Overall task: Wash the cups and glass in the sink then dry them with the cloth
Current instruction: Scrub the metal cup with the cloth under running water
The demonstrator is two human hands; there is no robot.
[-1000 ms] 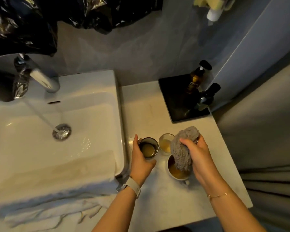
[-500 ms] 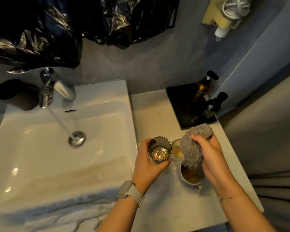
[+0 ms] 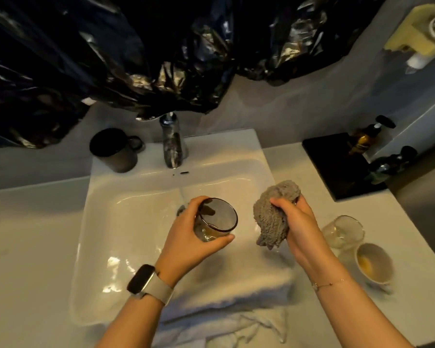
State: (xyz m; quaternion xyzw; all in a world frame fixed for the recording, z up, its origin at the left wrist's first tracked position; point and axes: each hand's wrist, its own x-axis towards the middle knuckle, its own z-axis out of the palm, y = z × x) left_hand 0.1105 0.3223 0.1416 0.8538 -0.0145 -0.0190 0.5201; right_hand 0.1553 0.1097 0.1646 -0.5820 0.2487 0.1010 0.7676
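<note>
White porcelain fills most of your view: the sink (image 3: 126,247) sits under you with the tap (image 3: 172,144) running a thin stream down toward the drain. A pale towel (image 3: 236,292) is draped over the front rim, good for catching drips. On the counter (image 3: 412,310) to your right wait the other two pieces, a clear glass (image 3: 343,231) and, just in front of it, a white cup (image 3: 373,266) with amber residue at the bottom; both look unwashed.

Your left hand (image 3: 186,244) is wrapped around the dark tumbler (image 3: 215,221), fingers and thumb curled about its wall, holding it over the basin just beside the stream, mouth tilted toward you. A little yellowish liquid seems to sit in its base. Your right hand (image 3: 300,227) clutches the grey cloth (image 3: 274,214) in a bunched fist above the sink's right edge.

To do this step well, I'd tip the dregs out first, then bring the tumbler's mouth under the water and turn it so the flow reaches the whole inner wall. Keep your grip low on the body, since wet glass will likely be slippery. If that cloth is meant for drying, hold it clear of the spray.
</note>
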